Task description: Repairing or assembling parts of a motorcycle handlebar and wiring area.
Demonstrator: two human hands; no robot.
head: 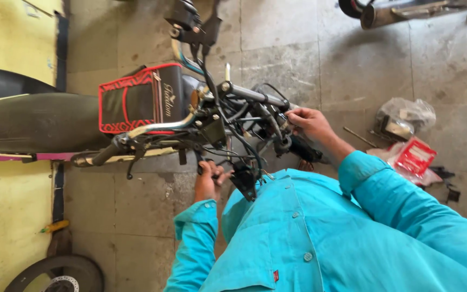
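At nine o'clock lies the motorcycle's black seat (pixel 39 121), with the red-trimmed tank cover (pixel 139 100) just beside it. Toward centre, the left hand (pixel 207 181) is closed around a black cable (pixel 212 162) under the chrome handlebar (pixel 163 125). At two o'clock from it, the right hand (pixel 309 123) pinches the wiring bundle (pixel 277 127). Plastic bags of parts (pixel 412 146) lie at three o'clock.

wiring bundle (pixel 244 127): black cables, tangled at the motorcycle's front, centre frame
handlebar (pixel 152 127): chrome, slanting toward 8 o'clock
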